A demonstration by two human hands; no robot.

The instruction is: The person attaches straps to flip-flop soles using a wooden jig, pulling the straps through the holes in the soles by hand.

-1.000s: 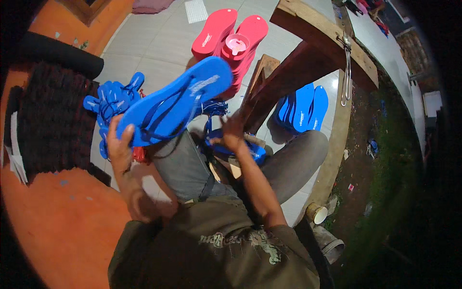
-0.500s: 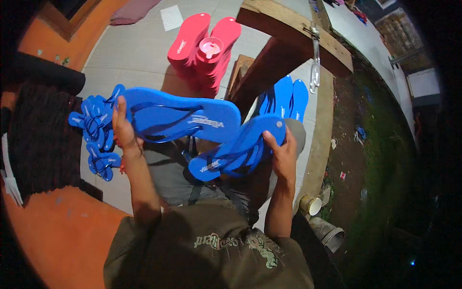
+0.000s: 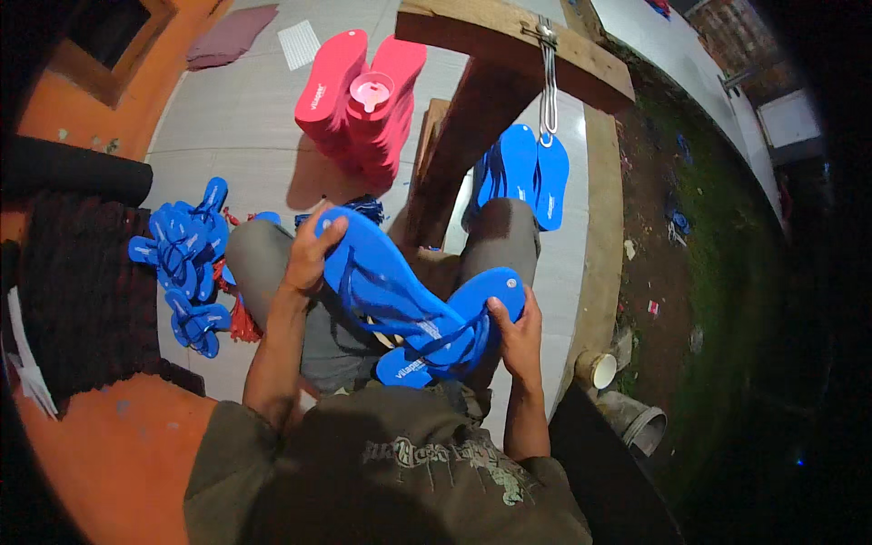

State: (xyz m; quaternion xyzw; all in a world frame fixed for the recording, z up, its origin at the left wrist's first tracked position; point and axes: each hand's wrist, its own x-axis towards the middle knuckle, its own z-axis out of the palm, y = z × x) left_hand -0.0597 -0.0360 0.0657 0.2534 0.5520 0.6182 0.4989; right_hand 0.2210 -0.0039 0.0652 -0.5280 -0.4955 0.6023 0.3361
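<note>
Head view, frame centre, left hand (image 3: 309,254) gripping the top end of a blue flip-flop (image 3: 386,286), right hand (image 3: 520,331) closed on a second blue flip-flop (image 3: 472,318) crossing it, blue straps pile (image 3: 186,259) at left, red flip-flop stack (image 3: 363,100) above.

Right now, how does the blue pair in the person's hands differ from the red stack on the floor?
The blue flip-flops are held over the lap by the left hand and right hand; the red flip-flop stack rests untouched on the tile floor. The blue are two and crossed; the red are many, with a pink funnel-shaped piece on top. Both share the same sole shape.
</note>
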